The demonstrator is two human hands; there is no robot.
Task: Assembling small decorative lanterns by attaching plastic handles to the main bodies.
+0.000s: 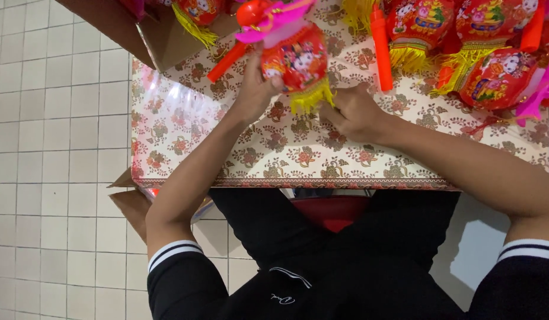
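My left hand [254,89] grips a round red lantern [295,59] with a pink top, an orange handle stick and a yellow tassel [310,98] hanging from its bottom. It holds the lantern above a table covered with a flower-patterned cloth [274,154]. My right hand [354,112] rests on the cloth just right of the tassel, fingers curled near the fringe; whether it pinches any strands is hidden.
Several more red lanterns [488,77] with yellow tassels lie along the far right of the table, and an orange stick [381,47] lies between them. A brown cardboard box [162,35] stands at the far left; another cardboard piece [132,207] sits by the tiled floor [55,148].
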